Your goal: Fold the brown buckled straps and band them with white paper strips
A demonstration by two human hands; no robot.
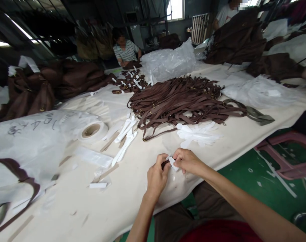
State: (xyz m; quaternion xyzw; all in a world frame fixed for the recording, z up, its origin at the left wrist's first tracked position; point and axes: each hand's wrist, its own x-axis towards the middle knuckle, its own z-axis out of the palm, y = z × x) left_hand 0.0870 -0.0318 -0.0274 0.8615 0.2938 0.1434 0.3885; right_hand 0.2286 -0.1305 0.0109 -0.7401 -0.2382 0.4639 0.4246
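Observation:
Close to the table's front edge, my left hand [157,176] is closed on a short brown strap piece [165,163], mostly covered by the fingers. My right hand [189,161] meets it from the other side, pinching a white strip [173,163] with a rounded end against the brown piece. A fanned stack of similar white strips [197,133] lies just beyond my hands. Behind that spreads a large heap of brown straps [178,101] with metal hooks and buckles. Small brown pieces with white strips on them [130,82] lie at the heap's far left.
A white roll [102,131] and white notched strips [125,148] lie left of centre on the cream-covered table [112,208]. Brown bags [34,90] and plastic sheeting [42,134] fill the left. Beyond the table is a person in stripes [127,50]; a pink stool [286,154] stands right.

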